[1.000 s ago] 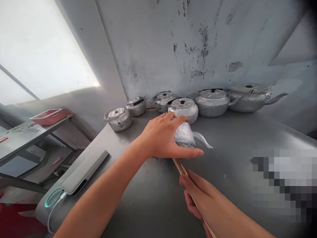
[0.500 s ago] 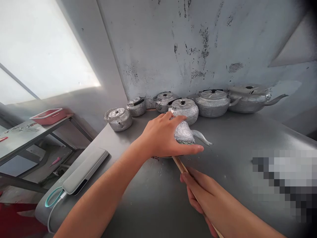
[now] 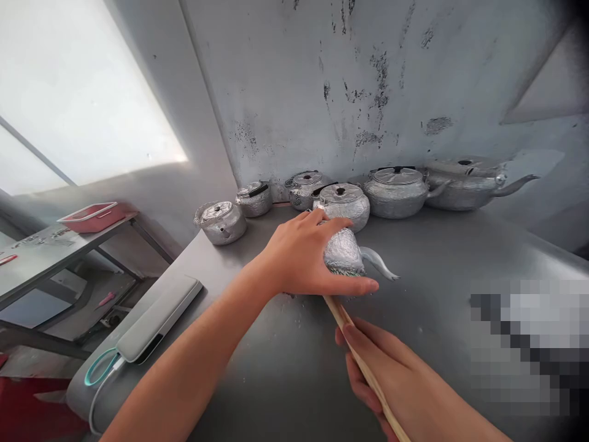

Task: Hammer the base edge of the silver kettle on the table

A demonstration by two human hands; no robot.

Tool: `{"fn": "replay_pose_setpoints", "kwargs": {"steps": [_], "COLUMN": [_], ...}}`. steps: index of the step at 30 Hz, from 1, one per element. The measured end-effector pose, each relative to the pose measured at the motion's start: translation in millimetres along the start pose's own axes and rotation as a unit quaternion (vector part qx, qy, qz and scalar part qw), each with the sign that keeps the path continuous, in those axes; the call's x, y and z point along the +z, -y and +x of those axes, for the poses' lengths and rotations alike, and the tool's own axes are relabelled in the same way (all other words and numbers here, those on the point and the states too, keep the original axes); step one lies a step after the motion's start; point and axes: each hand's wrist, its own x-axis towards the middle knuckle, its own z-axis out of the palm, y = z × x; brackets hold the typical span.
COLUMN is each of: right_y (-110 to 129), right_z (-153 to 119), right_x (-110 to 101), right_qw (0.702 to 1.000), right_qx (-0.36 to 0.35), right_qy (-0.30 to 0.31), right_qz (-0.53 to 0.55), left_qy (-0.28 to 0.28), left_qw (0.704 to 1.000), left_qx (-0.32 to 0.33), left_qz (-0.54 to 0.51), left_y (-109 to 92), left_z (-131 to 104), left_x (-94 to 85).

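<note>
My left hand [image 3: 304, 255] is spread over a small hammered silver kettle [image 3: 343, 250], gripping it from above with the thumb stretched toward the right. The kettle is tilted, and its curved spout points to the lower right. My right hand [image 3: 377, 365] is wrapped round a light wooden stick [image 3: 363, 362], whose upper end disappears beneath my left hand by the kettle's lower edge. What the stick's far end touches is hidden. Just behind stands another silver kettle [image 3: 347, 205] with a black knob.
More silver kettles [image 3: 398, 193] line the wall along the back of the grey table [image 3: 276, 380]. A grey case [image 3: 159, 319] with a white cable lies at left. A pink basket [image 3: 94, 218] sits on a side bench. A pixelated patch covers the right.
The kettle under my left hand has tilted slightly, its spout lower and farther right. The stick in my right hand has shifted a little. Both hands keep their hold.
</note>
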Motion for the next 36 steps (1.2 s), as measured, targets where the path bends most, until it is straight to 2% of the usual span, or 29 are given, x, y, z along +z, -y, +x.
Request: {"fn": "replay_pose_setpoints", "kwargs": {"steps": [6,10,13,21,24,27,32,36], "right_y": [7.6,5.2,0.6,3.2,3.6,4.5,0.4,-4.3], "right_z": [-1.7,-1.3,-1.0,0.8,1.1,-1.0,-1.9,0.6], "right_x": [0.3,0.4,0.4,0.4,0.4,-0.9,-1.4,0.9], "right_qw": [1.0,1.0,1.0,0.999,0.999,1.0,0.997,0.998], "right_qx": [0.013,-0.022,-0.017,-0.033,-0.043,-0.021,-0.068,-0.058], "right_qy": [-0.002,-0.015,-0.001,-0.019,-0.003,-0.002,-0.019,-0.002], "right_qz": [0.01,0.013,0.012,0.021,0.023,0.005,0.044,0.024], "left_qy": [-0.005,-0.003,-0.001,-0.005,-0.004,0.005,0.033,0.034], "left_qw": [1.0,1.0,1.0,0.999,0.999,0.999,0.999,0.999], "left_qx": [0.007,0.012,0.014,0.034,0.034,0.034,0.033,0.013], "left_qz": [-0.001,-0.001,0.0,-0.006,-0.008,-0.013,-0.002,0.01], "left_y": [-1.6,-1.7,-1.6,-1.1,-0.7,-0.7,-2.0,-3.0], "left_z": [-0.5,-0.6,-0.4,-1.5,-2.2,-2.6,-4.3,-4.2], "left_x": [0.6,0.7,0.0,-1.4,-1.6,-3.7,-10.2,-10.1]}}
